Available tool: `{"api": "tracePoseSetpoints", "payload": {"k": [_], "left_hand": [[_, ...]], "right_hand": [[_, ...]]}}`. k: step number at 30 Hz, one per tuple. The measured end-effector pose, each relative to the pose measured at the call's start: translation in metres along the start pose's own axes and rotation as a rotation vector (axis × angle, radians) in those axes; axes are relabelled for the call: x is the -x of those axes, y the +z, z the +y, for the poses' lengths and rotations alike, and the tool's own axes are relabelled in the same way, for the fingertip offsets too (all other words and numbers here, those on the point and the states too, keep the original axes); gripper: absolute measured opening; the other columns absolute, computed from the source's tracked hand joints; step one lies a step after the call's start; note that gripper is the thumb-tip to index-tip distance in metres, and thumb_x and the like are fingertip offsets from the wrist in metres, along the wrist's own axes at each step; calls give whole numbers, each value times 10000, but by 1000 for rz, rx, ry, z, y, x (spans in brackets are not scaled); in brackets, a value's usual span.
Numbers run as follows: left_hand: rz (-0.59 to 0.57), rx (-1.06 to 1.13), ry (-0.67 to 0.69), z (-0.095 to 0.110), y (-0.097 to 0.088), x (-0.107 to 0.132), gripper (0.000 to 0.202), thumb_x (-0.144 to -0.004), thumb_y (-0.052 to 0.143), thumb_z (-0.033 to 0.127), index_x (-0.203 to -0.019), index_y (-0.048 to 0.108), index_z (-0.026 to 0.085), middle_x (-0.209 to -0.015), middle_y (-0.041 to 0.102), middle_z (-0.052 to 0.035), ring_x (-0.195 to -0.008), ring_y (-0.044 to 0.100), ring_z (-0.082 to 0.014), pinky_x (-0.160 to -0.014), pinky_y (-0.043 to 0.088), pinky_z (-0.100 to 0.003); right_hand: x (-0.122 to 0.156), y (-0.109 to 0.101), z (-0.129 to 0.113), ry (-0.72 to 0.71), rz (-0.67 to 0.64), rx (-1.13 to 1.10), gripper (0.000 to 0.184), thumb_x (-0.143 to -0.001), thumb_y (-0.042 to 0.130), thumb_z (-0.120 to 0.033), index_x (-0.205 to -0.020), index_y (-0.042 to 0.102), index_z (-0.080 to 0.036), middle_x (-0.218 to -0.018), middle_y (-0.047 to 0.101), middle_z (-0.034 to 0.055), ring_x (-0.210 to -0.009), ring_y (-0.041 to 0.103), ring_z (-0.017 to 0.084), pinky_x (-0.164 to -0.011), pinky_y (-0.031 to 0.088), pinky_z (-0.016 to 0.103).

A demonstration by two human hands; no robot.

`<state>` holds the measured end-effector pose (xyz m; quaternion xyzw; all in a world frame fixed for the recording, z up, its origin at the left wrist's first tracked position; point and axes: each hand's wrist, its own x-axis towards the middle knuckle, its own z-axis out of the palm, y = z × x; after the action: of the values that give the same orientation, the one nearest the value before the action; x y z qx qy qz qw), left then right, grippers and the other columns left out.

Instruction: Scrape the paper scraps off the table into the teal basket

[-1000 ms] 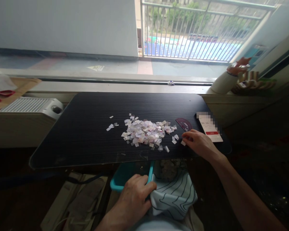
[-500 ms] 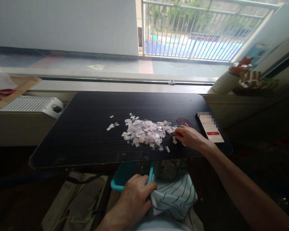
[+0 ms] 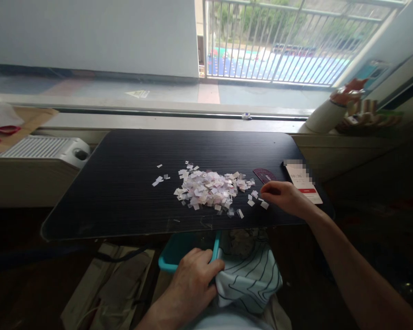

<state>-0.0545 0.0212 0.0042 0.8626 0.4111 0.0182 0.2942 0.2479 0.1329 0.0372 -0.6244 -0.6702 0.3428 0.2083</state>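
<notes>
A heap of small white paper pieces (image 3: pixel 209 188) lies on the dark table (image 3: pixel 131 146), some of them see-through. My right hand (image 3: pixel 284 197) is over the table to the right of the heap. Its fingers are pinched together, with several loose pieces (image 3: pixel 254 195) close to the fingertips. Whether a piece is between the fingers is too small to see. Below the table's front edge, my left hand (image 3: pixel 196 282) is closed round the rim of a teal plastic bin (image 3: pixel 170 268). Beside that bin is a white container with black lines (image 3: pixel 248 275), with pale contents partly hidden in it.
A purple protractor (image 3: pixel 264 175) lies behind my right hand. A phone with a lit screen (image 3: pixel 308 195) is at the table's right edge. A white vase (image 3: pixel 325 114) stands on the windowsill. At the left are a white ribbed unit (image 3: pixel 44 149) and red-handled scissors (image 3: pixel 7 129).
My right hand has moved right, away from the heap. Several paper pieces now show between it and the heap. My left hand stays on the bin's rim.
</notes>
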Motion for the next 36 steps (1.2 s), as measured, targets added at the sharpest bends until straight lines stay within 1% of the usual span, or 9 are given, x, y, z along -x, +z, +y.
{"api": "tracePoseSetpoints", "payload": {"k": [2, 6, 12, 15, 18, 21, 25, 28, 36], "left_hand": [[0, 1, 6, 0, -1, -1, 264, -696, 563, 20, -870, 626, 209, -832, 567, -33, -800, 508, -224, -730, 375, -331], [5, 1, 22, 1, -1, -2, 252, -699, 566, 29, -863, 625, 211, -824, 565, -31, -795, 508, -225, -722, 375, -331], [34, -9, 36, 0, 2, -1, 234, -706, 585, 52, -869, 624, 215, -809, 556, -26, -772, 500, -223, -706, 373, -333], [53, -3, 35, -1, 3, 2, 235, -709, 590, 56, -877, 625, 217, -810, 554, -24, -773, 499, -221, -702, 370, -329], [62, 1, 21, -1, 4, 3, 247, -696, 594, 41, -869, 626, 215, -807, 554, -23, -776, 500, -219, -702, 366, -327], [62, 6, 25, 0, 4, 3, 250, -691, 591, 32, -860, 622, 215, -807, 554, -21, -779, 498, -218, -699, 361, -323], [57, 1, 54, 2, 5, 0, 241, -701, 590, 39, -862, 616, 217, -812, 552, -18, -785, 495, -216, -700, 358, -321], [52, -6, 65, 5, 5, -1, 221, -719, 596, 56, -865, 615, 220, -815, 550, -17, -783, 493, -213, -697, 355, -318], [62, -17, 67, 11, 4, 0, 195, -720, 607, 61, -842, 604, 213, -794, 542, -13, -766, 490, -206, -678, 348, -311]], "right_hand": [[1, 3, 3, 31, -2, -107, 242, -742, 624, -361, -844, 711, -159, -735, 707, 26, -656, 629, 159, -615, 499, 251], [-4, 13, -2, 38, 11, -147, 265, -750, 613, -371, -835, 729, -149, -661, 701, 24, -570, 616, 141, -539, 493, 235], [-21, 30, -25, -15, 21, -54, 260, -791, 584, -347, -913, 742, -180, -756, 735, 16, -663, 660, 151, -594, 500, 226], [-23, 23, -29, -2, 76, 101, 285, -825, 558, -328, -1028, 721, -211, -867, 743, 27, -773, 673, 179, -706, 503, 262], [-20, 7, -22, 80, 194, 322, 331, -845, 528, -313, -1102, 685, -174, -1075, 687, 119, -985, 624, 284, -851, 455, 388], [-16, -3, -12, 181, 234, 500, 380, -820, 568, -353, -1118, 661, -136, -1148, 617, 187, -1064, 562, 365, -850, 431, 453], [-16, -3, -5, 235, 181, 605, 385, -823, 565, -369, -1139, 633, -161, -1109, 609, 163, -1015, 582, 317, -806, 443, 387], [-19, -5, -3, 267, 154, 635, 444, -808, 567, -418, -1144, 614, -132, -1045, 615, 175, -979, 589, 324, -768, 442, 382], [-30, -18, 4, 241, 89, 590, 388, -729, 614, -421, -1018, 654, -166, -1037, 611, 143, -915, 601, 286, -746, 435, 354]]}}
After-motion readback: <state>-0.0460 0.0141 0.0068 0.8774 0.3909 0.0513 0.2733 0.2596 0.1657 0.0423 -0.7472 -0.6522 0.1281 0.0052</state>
